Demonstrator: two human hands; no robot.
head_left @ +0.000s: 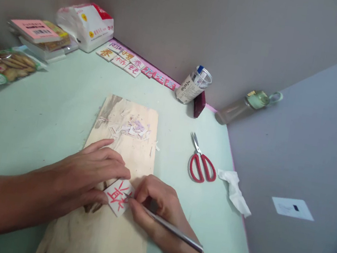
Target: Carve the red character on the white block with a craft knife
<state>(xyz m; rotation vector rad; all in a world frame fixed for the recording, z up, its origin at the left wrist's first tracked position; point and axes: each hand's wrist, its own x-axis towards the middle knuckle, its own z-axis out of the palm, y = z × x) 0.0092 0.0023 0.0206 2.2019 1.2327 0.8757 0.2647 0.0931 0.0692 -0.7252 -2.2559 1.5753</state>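
A small white square card point(119, 196) with a red handwritten character lies tilted on a wooden board point(119, 242). My left hand point(98, 175) pinches the card's left side and upper corner between thumb and index finger, its other fingers stretched over the board. In my right hand point(159, 209) is a slim metal craft knife point(176, 231), held like a pen, with its tip at the card's right part. White and purplish shavings point(134, 129) are scattered on the upper part of the board.
Red-handled scissors point(202, 165) and a crumpled tissue point(234, 191) lie to the right. Behind stand a labelled can point(190, 88) and a bottle point(241, 107). Lettered cards point(123, 61), a tissue pack point(87, 25), stacked packages point(38, 33) and a snack bag point(6, 66) lie farther left.
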